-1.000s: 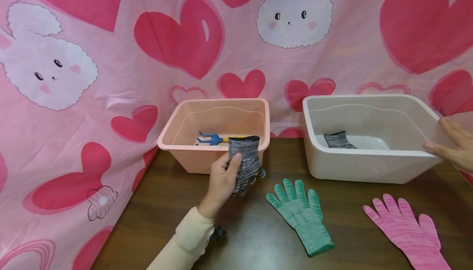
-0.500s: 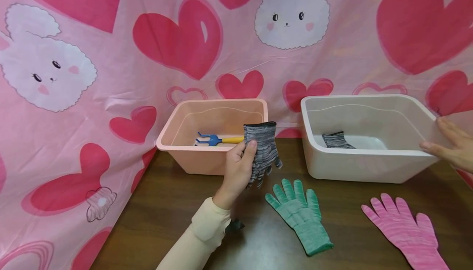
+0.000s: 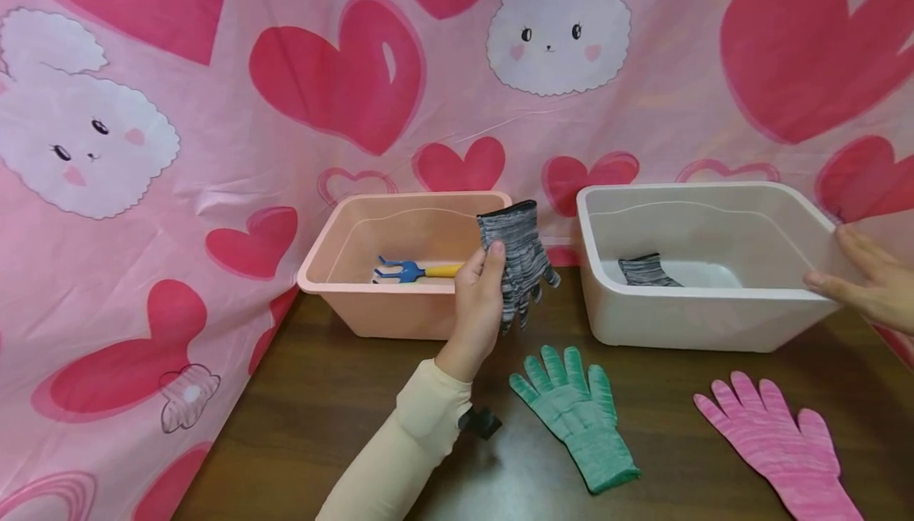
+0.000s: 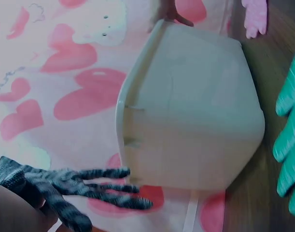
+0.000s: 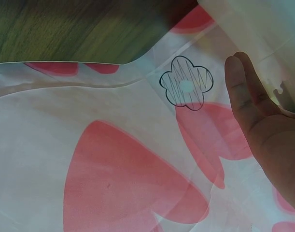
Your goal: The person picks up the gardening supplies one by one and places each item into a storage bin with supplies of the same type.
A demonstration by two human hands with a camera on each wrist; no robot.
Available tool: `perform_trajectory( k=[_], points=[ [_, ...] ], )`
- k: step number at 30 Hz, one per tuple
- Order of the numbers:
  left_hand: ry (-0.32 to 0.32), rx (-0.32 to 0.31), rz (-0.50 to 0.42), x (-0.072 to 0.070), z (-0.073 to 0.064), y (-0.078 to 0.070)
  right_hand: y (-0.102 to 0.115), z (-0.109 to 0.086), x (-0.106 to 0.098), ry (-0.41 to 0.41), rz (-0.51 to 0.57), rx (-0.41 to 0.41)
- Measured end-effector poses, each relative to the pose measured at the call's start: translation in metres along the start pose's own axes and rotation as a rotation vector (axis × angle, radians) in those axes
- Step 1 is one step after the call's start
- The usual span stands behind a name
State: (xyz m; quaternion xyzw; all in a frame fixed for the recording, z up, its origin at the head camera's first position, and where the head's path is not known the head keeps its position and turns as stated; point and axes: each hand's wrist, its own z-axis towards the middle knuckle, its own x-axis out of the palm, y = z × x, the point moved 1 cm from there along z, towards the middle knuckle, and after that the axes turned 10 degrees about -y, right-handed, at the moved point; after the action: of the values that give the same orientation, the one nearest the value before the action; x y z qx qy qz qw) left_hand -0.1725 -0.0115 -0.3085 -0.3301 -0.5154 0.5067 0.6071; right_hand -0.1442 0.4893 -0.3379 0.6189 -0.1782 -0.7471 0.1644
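My left hand (image 3: pixel 480 299) pinches a grey-and-black striped knit glove (image 3: pixel 524 255) by its cuff, thumb in front. The glove's fingers hang down, raised between the two bins; the left wrist view shows them (image 4: pixel 113 191) near the beige bin's end. A second striped glove (image 3: pixel 646 270) lies inside the off-white bin (image 3: pixel 685 319). My right hand (image 3: pixel 874 279) rests at that bin's right end, fingers extended along it and thumb at the rim. In the right wrist view two straight fingers (image 5: pixel 241 92) lie by its wall.
A peach bin (image 3: pixel 385 311) on the left holds a blue-headed hand rake (image 3: pixel 410 270) with a yellow handle. On the wooden table (image 3: pixel 307 418) lie a green glove (image 3: pixel 581 418) and a pink glove (image 3: pixel 781 442). A heart-printed cloth (image 3: pixel 336 85) hangs behind.
My left hand has carried the striped glove right and upward, from in front of the peach bin toward the off-white one. My right hand stays at the off-white bin's edge.
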Motion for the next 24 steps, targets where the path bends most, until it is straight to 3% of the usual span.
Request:
perform_trajectory(
  k=[5,12,20,24],
  points=[
    [0.001,0.000,-0.021,0.017,0.004,0.006,0.002,-0.001,-0.001,0.008,0.013,0.006],
    [-0.035,0.047,0.080,0.044,0.008,0.026,0.006,-0.002,-0.002,0.019,-0.007,0.034],
    [0.006,-0.053,0.157,0.062,0.007,0.047,0.006,-0.003,-0.002,0.027,0.000,0.049],
    [0.028,-0.053,0.199,0.065,0.004,0.052,0.004,-0.002,-0.002,0.027,-0.002,0.040]
  ],
)
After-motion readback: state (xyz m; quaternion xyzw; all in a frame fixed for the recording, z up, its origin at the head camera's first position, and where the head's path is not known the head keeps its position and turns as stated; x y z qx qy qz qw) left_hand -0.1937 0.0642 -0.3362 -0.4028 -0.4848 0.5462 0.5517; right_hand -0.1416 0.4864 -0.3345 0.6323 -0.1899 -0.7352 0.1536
